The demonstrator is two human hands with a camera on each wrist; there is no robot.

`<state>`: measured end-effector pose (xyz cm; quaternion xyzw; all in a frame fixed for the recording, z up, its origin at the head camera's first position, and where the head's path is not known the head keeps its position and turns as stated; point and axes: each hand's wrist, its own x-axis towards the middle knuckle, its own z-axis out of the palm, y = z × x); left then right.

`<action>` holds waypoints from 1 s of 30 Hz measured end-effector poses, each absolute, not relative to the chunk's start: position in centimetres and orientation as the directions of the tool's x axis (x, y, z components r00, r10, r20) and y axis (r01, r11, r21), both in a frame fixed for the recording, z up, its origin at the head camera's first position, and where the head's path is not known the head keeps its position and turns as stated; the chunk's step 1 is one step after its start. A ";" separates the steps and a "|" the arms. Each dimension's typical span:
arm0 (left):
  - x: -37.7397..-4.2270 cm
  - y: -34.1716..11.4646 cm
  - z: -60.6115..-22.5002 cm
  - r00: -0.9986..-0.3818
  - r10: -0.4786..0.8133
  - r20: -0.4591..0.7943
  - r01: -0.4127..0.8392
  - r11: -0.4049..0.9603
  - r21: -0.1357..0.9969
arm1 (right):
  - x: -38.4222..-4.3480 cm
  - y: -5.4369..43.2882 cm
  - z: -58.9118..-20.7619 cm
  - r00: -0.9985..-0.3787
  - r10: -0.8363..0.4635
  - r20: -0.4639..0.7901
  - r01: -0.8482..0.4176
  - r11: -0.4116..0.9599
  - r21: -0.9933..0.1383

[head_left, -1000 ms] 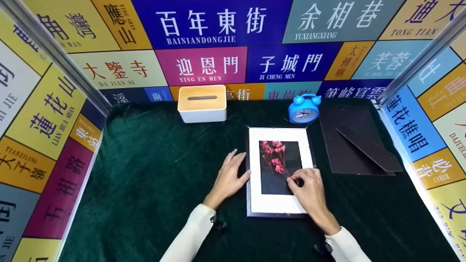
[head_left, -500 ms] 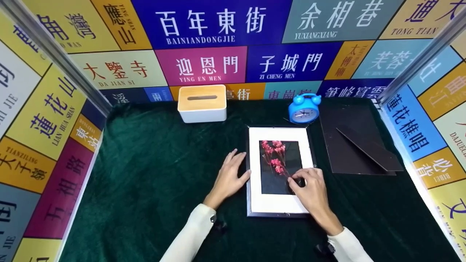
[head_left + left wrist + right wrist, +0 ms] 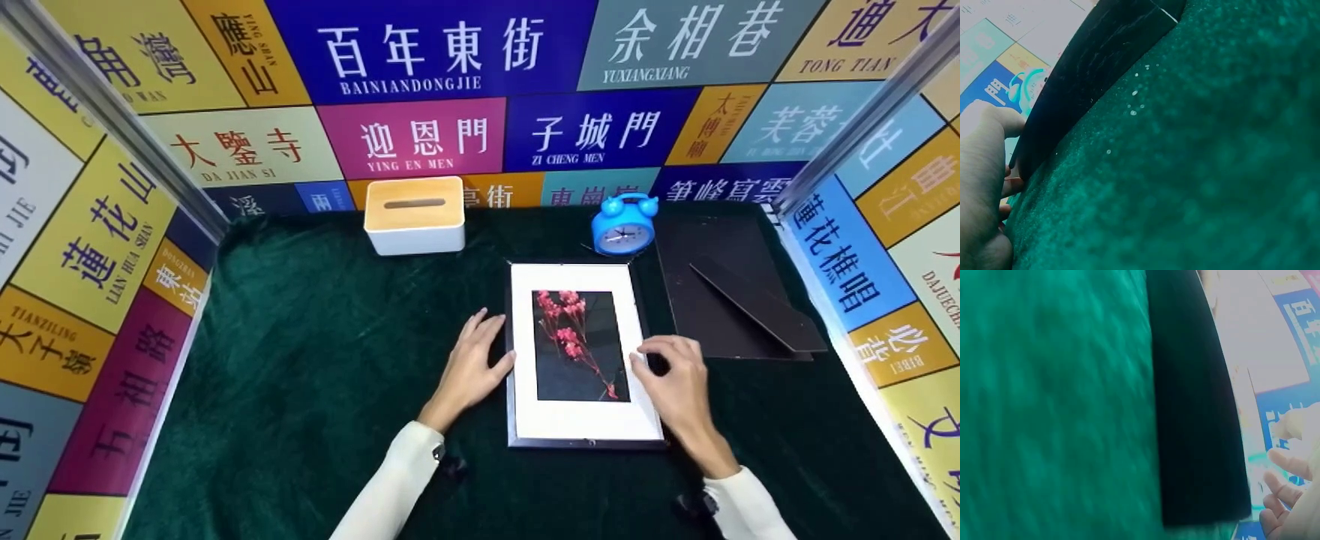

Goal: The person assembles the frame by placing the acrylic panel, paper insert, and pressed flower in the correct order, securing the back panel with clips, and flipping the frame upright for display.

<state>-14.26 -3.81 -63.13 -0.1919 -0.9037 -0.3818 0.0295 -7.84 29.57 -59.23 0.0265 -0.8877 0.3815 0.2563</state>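
A picture frame (image 3: pixel 585 444) lies flat on the green cloth, with a white mat (image 3: pixel 577 421) around a dark centre. Pink dried flowers (image 3: pixel 571 341) lie diagonally across that centre, their stem reaching its lower right corner. Along the frame's left side rests my left hand (image 3: pixel 472 360), fingers extended; in the left wrist view its thumb and fingers meet the frame's dark side (image 3: pixel 1084 73). My right hand (image 3: pixel 675 382) is at the frame's right edge, holding nothing. In the right wrist view the fingers (image 3: pixel 1286 464) of that hand are spread, apart from the frame's side (image 3: pixel 1196 427).
Behind the frame stands a blue alarm clock (image 3: pixel 623 225). A white tissue box (image 3: pixel 416 221) with a wooden lid is at the back. To the right lies a black backboard (image 3: pixel 716 300) with its stand leg (image 3: pixel 757 311) raised. Printed panels (image 3: pixel 412 135) enclose the table.
My right hand has let go of the flower stem and moved right to the frame's edge, uncovering the stem's lower end. My left hand has stayed at the left side.
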 end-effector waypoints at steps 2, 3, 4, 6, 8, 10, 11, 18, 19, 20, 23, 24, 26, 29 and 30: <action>-14.3 -3.8 -63.1 -0.926 0.323 0.194 0.365 0.639 0.678 | -8.0 30.5 -59.1 -0.860 0.168 0.483 -0.239 0.703 -0.670; -14.3 -3.8 -63.1 -0.927 0.322 0.191 0.363 0.641 0.676 | -8.0 30.9 -59.0 -0.857 0.178 0.483 -0.235 0.700 -0.675; -14.3 -3.8 -63.1 -0.928 0.321 0.189 0.361 0.643 0.676 | -8.0 31.4 -59.0 -0.855 0.191 0.482 -0.228 0.697 -0.680; -14.3 -3.8 -63.1 -0.928 0.321 0.187 0.359 0.643 0.677 | -8.0 32.3 -58.8 -0.851 0.219 0.477 -0.208 0.694 -0.689; -14.3 -3.8 -63.0 -0.927 0.323 0.191 0.362 0.641 0.677 | -8.0 33.3 -58.6 -0.848 0.243 0.471 -0.188 0.693 -0.696; -14.3 -3.8 -63.1 -0.925 0.326 0.198 0.369 0.636 0.678 | -7.9 34.3 -58.4 -0.845 0.265 0.465 -0.167 0.695 -0.699; -14.3 -3.9 -63.1 -0.924 0.327 0.201 0.372 0.635 0.677 | -7.9 34.8 -58.3 -0.842 0.273 0.465 -0.159 0.698 -0.698; -14.2 -3.9 -63.0 -0.925 0.326 0.198 0.369 0.637 0.677 | -7.6 38.4 -57.5 -0.819 0.344 0.459 -0.096 0.707 -0.701; -14.2 -3.8 -62.9 -0.925 0.325 0.196 0.367 0.637 0.677 | -7.5 38.9 -57.4 -0.814 0.358 0.457 -0.083 0.707 -0.702; -14.2 -3.8 -62.9 -0.927 0.323 0.192 0.363 0.640 0.677 | -7.4 39.4 -57.3 -0.809 0.372 0.456 -0.072 0.706 -0.704; -14.1 -3.8 -62.8 -0.931 0.319 0.178 0.351 0.648 0.676 | -7.1 40.9 -57.1 -0.794 0.407 0.452 -0.048 0.699 -0.714; -14.1 -3.8 -62.8 -0.932 0.318 0.176 0.349 0.649 0.676 | -7.0 41.3 -57.0 -0.788 0.418 0.452 -0.042 0.696 -0.717; -14.2 -3.8 -62.8 -0.932 0.318 0.174 0.347 0.651 0.675 | -6.8 42.3 -56.9 -0.776 0.442 0.449 -0.027 0.689 -0.724; -14.2 -3.8 -62.9 -0.930 0.319 0.183 0.355 0.648 0.674 | -6.4 43.7 -56.9 -0.764 0.477 0.434 0.008 0.681 -0.733; -14.2 -3.7 -62.9 -0.929 0.319 0.187 0.358 0.646 0.674 | -6.3 44.2 -56.9 -0.761 0.489 0.426 0.023 0.677 -0.736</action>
